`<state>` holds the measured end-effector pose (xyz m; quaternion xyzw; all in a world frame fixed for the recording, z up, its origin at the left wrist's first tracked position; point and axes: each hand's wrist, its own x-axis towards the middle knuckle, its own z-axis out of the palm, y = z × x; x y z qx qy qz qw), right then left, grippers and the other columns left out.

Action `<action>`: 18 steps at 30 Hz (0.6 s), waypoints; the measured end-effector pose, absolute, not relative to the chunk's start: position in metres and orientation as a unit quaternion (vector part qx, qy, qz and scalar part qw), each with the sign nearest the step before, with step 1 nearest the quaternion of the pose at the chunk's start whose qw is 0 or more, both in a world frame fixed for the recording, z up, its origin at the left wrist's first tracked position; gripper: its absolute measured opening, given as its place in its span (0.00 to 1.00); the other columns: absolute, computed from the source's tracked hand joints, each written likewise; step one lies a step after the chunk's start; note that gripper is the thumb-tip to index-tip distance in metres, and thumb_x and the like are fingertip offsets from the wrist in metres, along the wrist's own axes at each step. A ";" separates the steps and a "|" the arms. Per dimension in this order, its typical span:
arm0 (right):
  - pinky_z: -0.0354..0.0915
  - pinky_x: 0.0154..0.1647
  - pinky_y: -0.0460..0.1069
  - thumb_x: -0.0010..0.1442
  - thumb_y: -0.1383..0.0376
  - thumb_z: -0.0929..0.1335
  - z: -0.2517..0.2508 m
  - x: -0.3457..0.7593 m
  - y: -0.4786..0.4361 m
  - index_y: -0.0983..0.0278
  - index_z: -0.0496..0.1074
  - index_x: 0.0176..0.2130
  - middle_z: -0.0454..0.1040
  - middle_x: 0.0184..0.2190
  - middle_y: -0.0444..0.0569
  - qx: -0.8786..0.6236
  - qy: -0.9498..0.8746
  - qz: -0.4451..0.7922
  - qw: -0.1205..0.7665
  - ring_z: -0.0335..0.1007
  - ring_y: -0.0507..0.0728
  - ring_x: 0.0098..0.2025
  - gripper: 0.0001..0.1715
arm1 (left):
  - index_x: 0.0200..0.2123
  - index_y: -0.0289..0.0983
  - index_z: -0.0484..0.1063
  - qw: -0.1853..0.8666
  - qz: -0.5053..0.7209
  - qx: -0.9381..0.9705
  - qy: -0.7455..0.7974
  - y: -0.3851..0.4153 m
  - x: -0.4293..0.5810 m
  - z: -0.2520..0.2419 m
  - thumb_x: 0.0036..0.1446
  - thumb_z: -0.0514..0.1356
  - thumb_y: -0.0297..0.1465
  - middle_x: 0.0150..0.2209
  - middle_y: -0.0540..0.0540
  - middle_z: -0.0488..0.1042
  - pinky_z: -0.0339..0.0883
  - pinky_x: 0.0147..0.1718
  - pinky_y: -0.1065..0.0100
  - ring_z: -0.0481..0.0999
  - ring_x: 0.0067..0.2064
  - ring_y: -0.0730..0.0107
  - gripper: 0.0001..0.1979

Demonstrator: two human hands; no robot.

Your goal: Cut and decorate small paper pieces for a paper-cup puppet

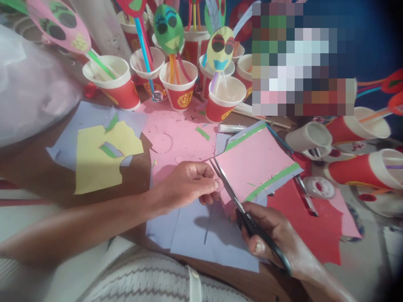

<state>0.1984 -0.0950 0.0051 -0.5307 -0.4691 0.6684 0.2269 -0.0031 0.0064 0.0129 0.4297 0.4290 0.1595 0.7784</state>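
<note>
My left hand (195,182) is closed in a pinch on a small pink paper piece (220,185) with a curved drawn line. My right hand (273,235) grips black-handled scissors (231,193), their blades pointing up and left beside that piece and close to my left fingertips. Whether the blades touch the paper I cannot tell. Behind the blades lies a pink sheet (260,153) with green strips along two sides. Under both hands are blue paper sheets (192,235), and a larger pink sheet (185,126) with drawn circles and cut-outs lies beyond.
Red-and-white paper cups (181,90) stand along the back, several holding paper-face spoons (170,29). Yellow paper (97,163) with green scraps is at left, near a white plastic bag (34,88). At right are a white mug (310,138), a tape roll (319,187) and red paper (310,228).
</note>
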 end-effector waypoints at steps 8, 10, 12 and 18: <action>0.49 0.19 0.44 0.50 0.41 0.68 0.007 0.201 -0.096 0.64 0.67 0.41 0.63 0.18 0.40 -0.490 -0.448 0.702 0.256 0.51 0.48 0.19 0.32 | 0.26 0.34 0.63 0.777 0.188 0.430 0.421 0.008 -0.004 0.012 0.46 0.60 0.27 0.25 0.50 0.75 0.60 0.21 0.75 0.72 0.22 0.78 0.06; 0.50 0.20 0.44 0.49 0.39 0.67 0.007 0.202 -0.096 0.64 0.67 0.41 0.63 0.18 0.40 -0.495 -0.443 0.702 0.256 0.51 0.48 0.19 0.34 | 0.26 0.35 0.63 0.776 0.203 0.428 0.416 0.009 -0.004 0.011 0.45 0.60 0.26 0.24 0.51 0.74 0.60 0.21 0.75 0.70 0.21 0.79 0.06; 0.51 0.20 0.45 0.48 0.38 0.67 0.008 0.203 -0.095 0.65 0.67 0.40 0.63 0.17 0.40 -0.503 -0.449 0.694 0.253 0.52 0.48 0.19 0.35 | 0.25 0.35 0.62 0.780 0.221 0.418 0.411 0.008 -0.004 0.010 0.44 0.60 0.26 0.22 0.53 0.72 0.62 0.20 0.75 0.69 0.20 0.79 0.07; 0.52 0.20 0.45 0.50 0.41 0.67 0.009 0.198 -0.093 0.64 0.67 0.35 0.64 0.20 0.42 -0.548 -0.491 0.623 0.265 0.55 0.50 0.20 0.30 | 0.24 0.35 0.64 0.787 0.209 0.416 0.405 0.009 -0.006 0.010 0.43 0.59 0.27 0.20 0.55 0.68 0.61 0.19 0.75 0.67 0.19 0.79 0.05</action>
